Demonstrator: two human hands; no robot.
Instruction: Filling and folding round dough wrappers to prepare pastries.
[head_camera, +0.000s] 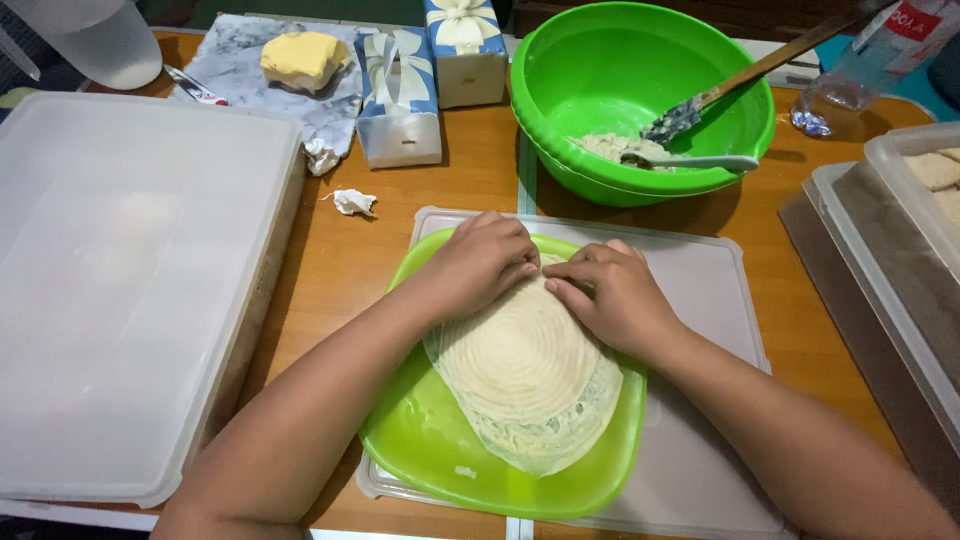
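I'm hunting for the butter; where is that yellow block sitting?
In the head view, the yellow block lies at the table's far left on crumpled wrapper paper, beside the blue-and-white carton.

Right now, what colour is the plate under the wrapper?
Bright lime green plate, clearest in the head view.

A home kitchen: beyond the hands a green mixing bowl (640, 95) holds filling and a wooden spatula (745, 78), a block of butter (303, 58) lies on its wrapper, and lidded plastic containers (130, 280) flank the wooden desk (340, 260).
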